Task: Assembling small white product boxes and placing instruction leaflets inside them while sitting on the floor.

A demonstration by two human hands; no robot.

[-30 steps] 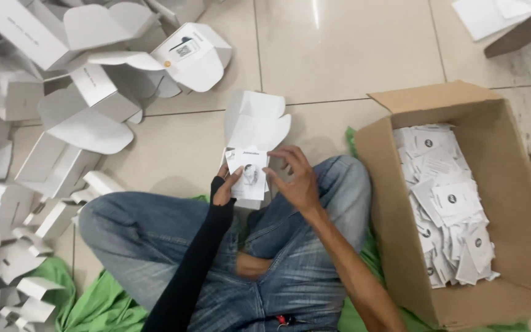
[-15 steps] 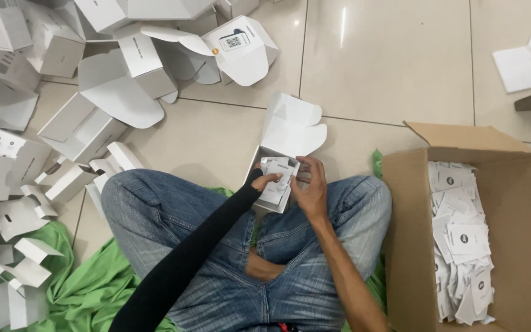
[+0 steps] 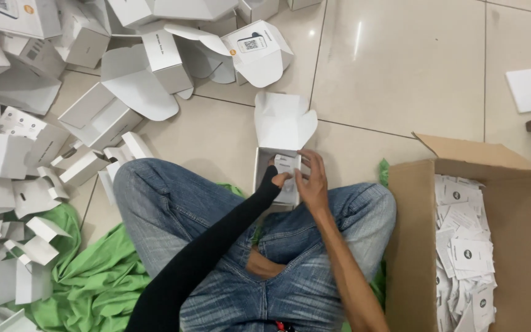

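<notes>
I sit cross-legged in jeans on a tiled floor. A small white carton with its lid flap up stands in front of my knees. My left hand, in a black sleeve, pinches a small white printed card at the carton's mouth. My right hand presses on the same card and the carton's right wall. The card lies partly inside the carton; my fingers hide its lower part.
A heap of open white cartons and folded inserts fills the floor to my left. A brown cardboard box full of white cards stands at my right. Green cloth lies under my legs.
The view has tilted down and left. The white carton has come lower, toward my lap, and the card has gone further into its mouth. Both hands stay on it.
</notes>
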